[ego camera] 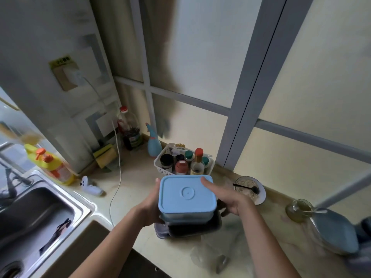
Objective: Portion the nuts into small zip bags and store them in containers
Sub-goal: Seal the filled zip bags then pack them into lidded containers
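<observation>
A stack of rectangular containers hangs above the counter. Its top one has a light blue lid (186, 194) with a round mark in the middle. Beneath it sits a dark container (192, 227). My left hand (151, 207) grips the stack's left side, thumb up at the lid's corner. On the right side my right hand (230, 199) grips the stack, its thumb lying on the lid and its fingers curled underneath. A clear plastic bag (208, 255) lies on the counter below the stack. No nuts show inside the containers.
A white basket of seasoning bottles (166, 171) stands just behind the stack. To the right are a bowl of oats with a spoon (251, 189), a glass jar (299, 209) and a blue lidded dish (335, 233). The steel sink (30, 221) lies left, with a white cable (117, 177) crossing the counter.
</observation>
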`<state>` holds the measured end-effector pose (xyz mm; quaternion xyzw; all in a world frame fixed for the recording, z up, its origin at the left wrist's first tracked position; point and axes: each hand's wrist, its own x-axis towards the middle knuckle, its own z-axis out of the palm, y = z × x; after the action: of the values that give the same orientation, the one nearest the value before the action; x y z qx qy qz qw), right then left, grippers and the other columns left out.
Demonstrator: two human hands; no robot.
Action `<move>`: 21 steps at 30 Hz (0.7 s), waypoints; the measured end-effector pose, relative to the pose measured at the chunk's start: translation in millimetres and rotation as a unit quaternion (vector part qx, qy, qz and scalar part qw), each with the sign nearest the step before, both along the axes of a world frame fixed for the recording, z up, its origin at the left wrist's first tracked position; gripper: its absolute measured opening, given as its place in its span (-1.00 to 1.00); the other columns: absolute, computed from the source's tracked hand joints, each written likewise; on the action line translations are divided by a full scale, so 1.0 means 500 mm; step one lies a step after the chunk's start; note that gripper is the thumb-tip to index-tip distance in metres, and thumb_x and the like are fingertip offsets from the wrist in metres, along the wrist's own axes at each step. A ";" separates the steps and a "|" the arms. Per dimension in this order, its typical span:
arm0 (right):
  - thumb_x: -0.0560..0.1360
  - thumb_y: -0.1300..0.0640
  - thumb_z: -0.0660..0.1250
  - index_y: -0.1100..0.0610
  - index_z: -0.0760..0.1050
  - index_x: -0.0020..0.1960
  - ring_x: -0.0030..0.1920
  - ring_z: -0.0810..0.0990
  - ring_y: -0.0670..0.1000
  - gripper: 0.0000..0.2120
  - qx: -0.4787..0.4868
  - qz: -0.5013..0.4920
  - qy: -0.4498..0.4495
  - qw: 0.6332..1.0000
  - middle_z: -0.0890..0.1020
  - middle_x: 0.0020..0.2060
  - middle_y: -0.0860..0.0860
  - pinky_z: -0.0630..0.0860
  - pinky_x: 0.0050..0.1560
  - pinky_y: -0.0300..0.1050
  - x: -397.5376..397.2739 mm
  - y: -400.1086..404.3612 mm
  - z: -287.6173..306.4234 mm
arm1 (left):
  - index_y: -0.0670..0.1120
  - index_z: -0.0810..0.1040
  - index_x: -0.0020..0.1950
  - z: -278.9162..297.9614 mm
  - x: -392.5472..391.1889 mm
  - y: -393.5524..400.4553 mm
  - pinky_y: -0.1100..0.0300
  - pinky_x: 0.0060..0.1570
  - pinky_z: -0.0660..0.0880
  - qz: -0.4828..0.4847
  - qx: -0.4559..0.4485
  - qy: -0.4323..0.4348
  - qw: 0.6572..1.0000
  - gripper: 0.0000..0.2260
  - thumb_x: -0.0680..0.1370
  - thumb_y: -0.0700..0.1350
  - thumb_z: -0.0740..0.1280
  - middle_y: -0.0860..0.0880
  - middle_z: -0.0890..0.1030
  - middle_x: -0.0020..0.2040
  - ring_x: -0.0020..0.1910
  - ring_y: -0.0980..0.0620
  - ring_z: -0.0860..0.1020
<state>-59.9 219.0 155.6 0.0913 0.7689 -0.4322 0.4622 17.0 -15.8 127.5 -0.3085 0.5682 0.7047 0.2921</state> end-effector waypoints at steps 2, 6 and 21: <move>0.30 -0.63 0.18 -0.04 0.49 0.33 0.26 0.53 0.17 -0.15 -0.012 -0.003 0.000 1.000 0.60 0.23 0.06 0.43 0.34 0.19 -0.001 -0.026 0.003 | -0.03 0.66 0.11 0.005 -0.003 0.007 -0.04 0.15 0.53 0.076 0.019 -0.002 0.997 -0.19 0.51 0.51 -0.16 -0.14 0.73 -0.01 0.03 -0.15 0.64; 0.39 -0.59 0.14 -0.12 0.46 0.28 0.33 0.46 0.12 -0.30 -0.054 -0.018 0.005 0.998 0.56 0.27 -0.02 0.26 0.47 0.19 0.005 -0.069 0.001 | 0.01 0.66 -0.05 0.027 0.005 -0.020 -0.13 0.06 0.53 0.066 -0.046 0.042 0.996 -0.66 0.60 0.21 0.23 -0.10 0.70 -0.10 -0.09 -0.14 0.63; 0.36 -0.64 0.15 0.04 0.51 0.43 0.34 0.57 0.18 -0.05 -0.132 -0.161 -0.046 0.977 0.61 0.33 0.13 0.45 0.37 0.15 0.077 -0.080 -0.139 | -0.15 0.53 0.20 -0.104 0.065 -0.042 -0.24 -0.10 0.62 0.105 -0.025 -0.068 0.992 -0.57 0.52 0.15 0.27 -0.24 0.51 0.20 0.14 -0.31 0.56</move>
<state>-21.4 178.9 86.2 0.1719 0.6586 -0.5938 0.4291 49.5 -36.9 75.6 -0.4204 0.5289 0.6946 0.2468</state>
